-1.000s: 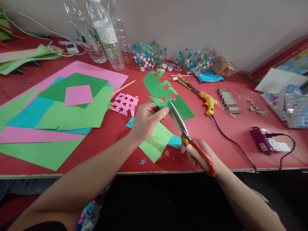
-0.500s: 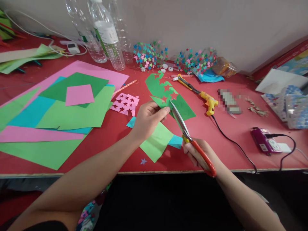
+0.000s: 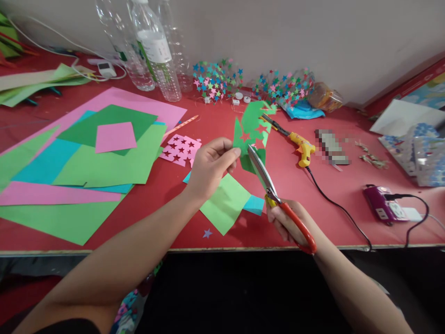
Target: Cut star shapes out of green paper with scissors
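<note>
My left hand (image 3: 214, 168) pinches the lower left edge of a green sheet (image 3: 252, 118) that has star-shaped holes in it. Red-handled scissors (image 3: 297, 226) are in my right hand (image 3: 287, 220), their blades pointing up and left against the lower part of the green sheet. Below my left hand lie a light green square (image 3: 225, 204) and a blue piece (image 3: 254, 204). A pink sheet with star holes (image 3: 179, 149) rests to the left of the hand. One small purple star (image 3: 207, 233) is near the table's front edge.
Layered coloured sheets (image 3: 114, 171) cover the left of the red table (image 3: 333, 199). Plastic bottles (image 3: 160, 60) stand at the back, beside star-filled clear containers (image 3: 215, 81). On the right are a yellow glue gun (image 3: 302, 148), its cord and a purple power socket (image 3: 384, 204).
The green sheet has turned more upright and its far end has swung right, over the tip of the glue gun area. My left hand and the scissors have shifted only slightly.
</note>
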Tool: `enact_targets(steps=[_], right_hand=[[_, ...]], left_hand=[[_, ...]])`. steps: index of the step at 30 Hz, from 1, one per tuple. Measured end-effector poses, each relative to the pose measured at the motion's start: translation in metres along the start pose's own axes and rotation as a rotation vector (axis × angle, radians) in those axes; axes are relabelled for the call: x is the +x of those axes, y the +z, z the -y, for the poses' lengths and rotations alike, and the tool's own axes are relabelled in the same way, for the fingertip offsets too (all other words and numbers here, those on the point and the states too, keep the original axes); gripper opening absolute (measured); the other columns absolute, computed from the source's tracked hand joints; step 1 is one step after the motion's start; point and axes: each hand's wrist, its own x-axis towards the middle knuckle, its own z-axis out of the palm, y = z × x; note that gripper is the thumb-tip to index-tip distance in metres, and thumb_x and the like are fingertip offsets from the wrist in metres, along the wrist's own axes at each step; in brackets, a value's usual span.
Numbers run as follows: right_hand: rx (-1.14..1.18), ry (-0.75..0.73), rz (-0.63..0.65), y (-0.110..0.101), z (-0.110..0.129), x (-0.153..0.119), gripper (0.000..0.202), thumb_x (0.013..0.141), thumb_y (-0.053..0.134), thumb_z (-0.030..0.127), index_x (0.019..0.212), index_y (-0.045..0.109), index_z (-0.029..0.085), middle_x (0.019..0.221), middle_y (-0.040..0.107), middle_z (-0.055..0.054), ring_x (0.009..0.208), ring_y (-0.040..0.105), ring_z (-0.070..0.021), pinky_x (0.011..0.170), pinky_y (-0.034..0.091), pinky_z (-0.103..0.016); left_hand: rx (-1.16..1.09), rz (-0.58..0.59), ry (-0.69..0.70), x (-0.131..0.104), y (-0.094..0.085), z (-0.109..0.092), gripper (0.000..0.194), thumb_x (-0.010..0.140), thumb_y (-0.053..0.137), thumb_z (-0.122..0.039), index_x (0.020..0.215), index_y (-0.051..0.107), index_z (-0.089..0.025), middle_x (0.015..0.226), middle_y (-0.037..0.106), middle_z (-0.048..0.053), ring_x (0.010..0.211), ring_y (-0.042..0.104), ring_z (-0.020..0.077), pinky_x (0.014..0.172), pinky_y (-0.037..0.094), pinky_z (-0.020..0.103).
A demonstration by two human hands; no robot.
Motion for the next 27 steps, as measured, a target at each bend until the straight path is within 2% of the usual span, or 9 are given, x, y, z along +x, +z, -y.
enact_targets(steps=[4, 9, 13, 18, 23, 27], right_hand=[[0.012, 0.008, 0.002, 0.003, -0.001, 0.003, 0.039, 0.082, 0.050, 0.056, 0.067, 0.049, 0.020, 0.038, 0.044, 0.007, 0.032, 0.036, -0.0078, 0.036, 0.030, -0.020], [0.023, 0.002, -0.042, 0.009, 0.000, 0.003, 0.040, 0.080, 0.053, 0.057, 0.065, 0.048, 0.020, 0.038, 0.042, 0.007, 0.033, 0.035, -0.0075, 0.035, 0.030, -0.020], [0.002, -0.004, -0.037, 0.010, 0.000, 0.003, 0.041, 0.079, 0.055, 0.058, 0.064, 0.045, 0.021, 0.040, 0.043, 0.006, 0.034, 0.035, -0.0071, 0.036, 0.029, -0.020], [-0.014, -0.004, -0.005, 0.007, -0.001, 0.004, 0.044, 0.081, 0.053, 0.062, 0.067, 0.047, 0.020, 0.041, 0.044, 0.006, 0.034, 0.036, -0.0072, 0.037, 0.029, -0.021], [-0.035, -0.080, 0.048, 0.001, 0.003, 0.001, 0.051, 0.081, 0.052, 0.069, 0.073, 0.050, 0.019, 0.045, 0.046, 0.006, 0.037, 0.038, -0.0079, 0.040, 0.030, -0.022], [-0.024, -0.104, 0.043, -0.002, 0.006, -0.003, 0.056, 0.081, 0.049, 0.074, 0.078, 0.052, 0.018, 0.048, 0.046, 0.005, 0.040, 0.037, -0.0077, 0.041, 0.029, -0.023]], left_hand=[[0.008, -0.033, 0.007, 0.001, -0.001, -0.002, 0.017, 0.082, 0.058, -0.024, 0.066, 0.057, -0.020, 0.053, 0.052, -0.004, 0.049, 0.048, 0.0065, 0.049, 0.043, 0.020], [0.016, 0.097, -0.036, -0.003, 0.003, -0.003, 0.017, 0.083, 0.060, -0.029, 0.070, 0.063, -0.018, 0.057, 0.059, -0.001, 0.050, 0.054, 0.0079, 0.052, 0.047, 0.023], [-0.007, 0.057, 0.003, -0.002, 0.003, -0.003, 0.016, 0.083, 0.058, -0.026, 0.069, 0.061, -0.019, 0.060, 0.062, -0.001, 0.054, 0.057, 0.0086, 0.056, 0.049, 0.023], [-0.048, 0.038, 0.020, 0.000, 0.001, -0.003, 0.013, 0.082, 0.057, -0.022, 0.069, 0.056, -0.019, 0.059, 0.058, -0.003, 0.054, 0.055, 0.0077, 0.055, 0.047, 0.022], [-0.025, 0.066, 0.029, 0.001, -0.001, -0.002, 0.014, 0.081, 0.058, -0.022, 0.067, 0.056, -0.020, 0.054, 0.053, -0.004, 0.051, 0.050, 0.0075, 0.053, 0.044, 0.022], [0.000, 0.107, 0.026, 0.000, -0.002, -0.002, 0.015, 0.080, 0.058, -0.021, 0.065, 0.057, -0.019, 0.054, 0.053, -0.003, 0.050, 0.049, 0.0075, 0.051, 0.041, 0.023]])
